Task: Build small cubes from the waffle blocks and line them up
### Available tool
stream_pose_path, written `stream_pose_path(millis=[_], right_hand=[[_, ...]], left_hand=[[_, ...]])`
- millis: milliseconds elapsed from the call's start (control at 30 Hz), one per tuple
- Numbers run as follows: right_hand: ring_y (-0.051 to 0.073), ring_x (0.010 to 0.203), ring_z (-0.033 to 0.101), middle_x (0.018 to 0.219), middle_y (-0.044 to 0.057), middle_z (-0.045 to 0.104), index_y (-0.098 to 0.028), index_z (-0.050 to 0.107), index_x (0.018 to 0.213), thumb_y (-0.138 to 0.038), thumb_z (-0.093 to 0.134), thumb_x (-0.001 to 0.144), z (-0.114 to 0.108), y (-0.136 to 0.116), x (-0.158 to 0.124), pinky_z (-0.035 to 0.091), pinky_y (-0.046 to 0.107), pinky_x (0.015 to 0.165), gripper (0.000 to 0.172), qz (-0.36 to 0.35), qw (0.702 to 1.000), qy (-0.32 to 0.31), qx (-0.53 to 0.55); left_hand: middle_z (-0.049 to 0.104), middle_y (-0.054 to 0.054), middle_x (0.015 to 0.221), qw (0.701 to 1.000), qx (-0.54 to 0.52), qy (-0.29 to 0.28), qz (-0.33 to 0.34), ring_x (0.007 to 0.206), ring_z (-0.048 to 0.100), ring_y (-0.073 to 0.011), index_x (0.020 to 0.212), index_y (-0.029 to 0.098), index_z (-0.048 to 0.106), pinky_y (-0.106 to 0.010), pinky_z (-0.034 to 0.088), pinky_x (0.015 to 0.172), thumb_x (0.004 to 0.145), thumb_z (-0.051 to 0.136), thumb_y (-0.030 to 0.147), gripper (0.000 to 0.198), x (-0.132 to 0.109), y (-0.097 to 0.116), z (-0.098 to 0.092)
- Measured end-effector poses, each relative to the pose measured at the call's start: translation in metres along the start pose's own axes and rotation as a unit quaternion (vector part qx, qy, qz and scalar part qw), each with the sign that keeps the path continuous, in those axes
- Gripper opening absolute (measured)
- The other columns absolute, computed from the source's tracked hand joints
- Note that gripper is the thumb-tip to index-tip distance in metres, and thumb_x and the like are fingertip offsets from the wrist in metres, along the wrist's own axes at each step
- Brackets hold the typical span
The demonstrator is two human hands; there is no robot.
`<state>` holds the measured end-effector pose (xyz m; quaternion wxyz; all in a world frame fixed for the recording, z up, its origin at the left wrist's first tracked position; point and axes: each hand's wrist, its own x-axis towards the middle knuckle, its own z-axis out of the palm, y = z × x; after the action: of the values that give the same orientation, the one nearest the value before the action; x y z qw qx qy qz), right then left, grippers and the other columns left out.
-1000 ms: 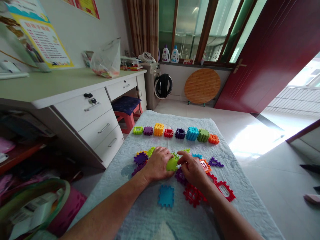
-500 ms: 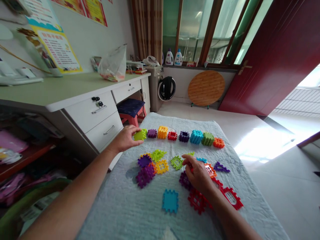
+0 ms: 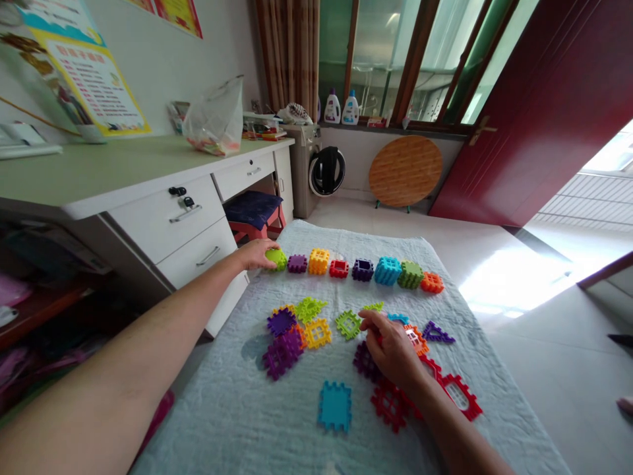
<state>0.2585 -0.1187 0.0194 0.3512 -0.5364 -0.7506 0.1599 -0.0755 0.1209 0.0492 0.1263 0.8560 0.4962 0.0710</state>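
Observation:
At the left end of a row of toy blocks, my left hand has its fingers around a lime-green block. Beside it stand a purple block, a yellow one and a red one. My right hand is over loose interlocking panels, fingers loosely bent, with no piece visibly gripped. A green panel lies just left of its fingertips. Dark purple and red panels are partly under the hand and wrist.
The row continues right with dark purple, blue, green and orange blocks. Nearer me lie a purple panel pile and a flat blue panel. A desk borders the cloth-covered surface on the left.
My left hand has shifted slightly left and up in view, still at the lime-green block, which now sits closer in line with the row. My right hand has barely moved.

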Motion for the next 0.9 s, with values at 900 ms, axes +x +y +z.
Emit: stream_pose_path(millis=[900], right_hand=[[0.015,0.078,0.061,0.088,0.003,0.065,-0.021,0.055,0.111,-0.007,0.043,0.078,0.001,0.003,-0.002,0.047,0.027,0.074,0.038,0.012,1.000,-0.007,-0.001]], left_hand=[[0.064,-0.006,0.104,0.996,-0.002,-0.085,-0.019,0.091,0.060,-0.0237,0.121,0.014,0.050,-0.025,0.044,0.076,0.052,0.061,0.035,0.073,0.010,-0.002,0.011]])
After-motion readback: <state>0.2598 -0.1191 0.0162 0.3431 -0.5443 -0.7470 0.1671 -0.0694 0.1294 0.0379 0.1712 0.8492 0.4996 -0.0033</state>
